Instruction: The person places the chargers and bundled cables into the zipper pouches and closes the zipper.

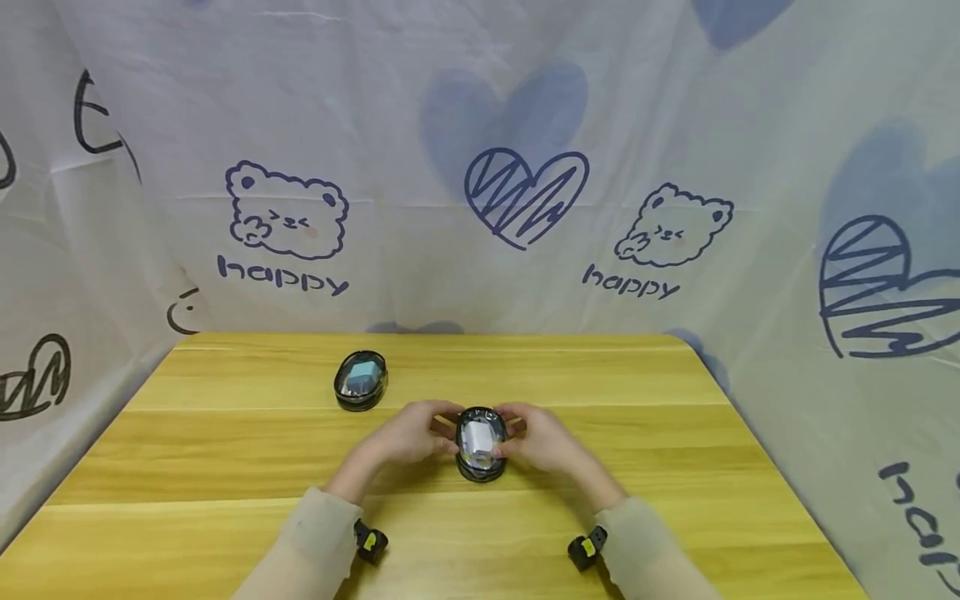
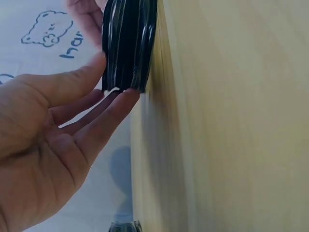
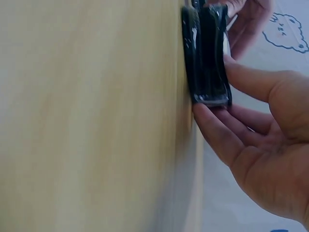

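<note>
Both hands hold an oval black case (image 1: 480, 473) with a clear top, near the middle of the table. A white block shows through that top. My left hand (image 1: 411, 433) grips the case's left end, thumb on the upper edge and fingers along the lower one, as the left wrist view shows on its dark ribbed side (image 2: 126, 48). At the opposite end my right hand (image 1: 546, 437) grips it the same way, seen in the right wrist view by the black side wall (image 3: 207, 63). Whether the case touches the table cannot be told.
A second oval black case (image 1: 362, 392), with a light blue block under its clear top, lies farther back to the left on the wooden table (image 1: 637, 533). A white printed cloth (image 1: 405, 275) hangs behind and along both sides of the table.
</note>
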`<state>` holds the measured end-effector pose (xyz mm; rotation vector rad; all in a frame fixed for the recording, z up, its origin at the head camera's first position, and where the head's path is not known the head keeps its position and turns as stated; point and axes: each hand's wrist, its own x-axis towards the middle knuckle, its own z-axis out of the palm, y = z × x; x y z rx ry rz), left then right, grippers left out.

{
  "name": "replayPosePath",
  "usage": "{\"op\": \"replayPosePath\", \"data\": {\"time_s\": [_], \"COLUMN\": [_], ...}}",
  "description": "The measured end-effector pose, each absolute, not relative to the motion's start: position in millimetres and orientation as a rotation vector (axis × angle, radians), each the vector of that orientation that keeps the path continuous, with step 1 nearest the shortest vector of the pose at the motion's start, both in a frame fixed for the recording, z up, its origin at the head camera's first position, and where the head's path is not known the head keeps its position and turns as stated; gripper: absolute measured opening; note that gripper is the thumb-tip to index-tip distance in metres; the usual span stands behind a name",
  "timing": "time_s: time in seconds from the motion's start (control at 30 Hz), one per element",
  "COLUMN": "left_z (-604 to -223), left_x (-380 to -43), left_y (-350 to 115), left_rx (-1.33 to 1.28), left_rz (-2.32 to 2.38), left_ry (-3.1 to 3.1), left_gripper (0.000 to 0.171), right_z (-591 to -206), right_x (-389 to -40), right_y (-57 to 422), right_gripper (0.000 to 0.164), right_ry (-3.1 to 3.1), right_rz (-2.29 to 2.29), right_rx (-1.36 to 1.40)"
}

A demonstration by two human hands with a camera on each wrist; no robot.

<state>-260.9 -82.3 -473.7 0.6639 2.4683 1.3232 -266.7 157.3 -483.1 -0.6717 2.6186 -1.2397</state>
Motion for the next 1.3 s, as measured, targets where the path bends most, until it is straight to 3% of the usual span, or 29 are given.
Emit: {"op": "replayPosePath", "data": {"time_s": [0.57, 0.87, 1.1, 1.3], "left_z": [-494, -506, -514, -511], "left_x": [-288, -302, -314, -304], "left_y": [-87, -85, -84, -91], "left_rx": [0.338, 0.205, 0.207, 0.357], "left_rz": [1.494, 1.508, 1.49, 1.289], "left_ry": [2.558, 2.607, 2.668, 2.914], "left_gripper": [0.05, 0.052, 0.052, 0.053], "right_z": [-500, -505, -509, -505], "right_x": [-308, -327, -337, -330], "right_y": [116, 105, 103, 116], "right_gripper": [0.056, 0.054, 0.055, 0.054], "right_ry": [2.71, 2.782, 2.793, 2.878], "right_rz": [-1.317, -1.295, -1.272, -1.161], "right_rx": [-0.452, -0.474, -0.449, -0.493]}}
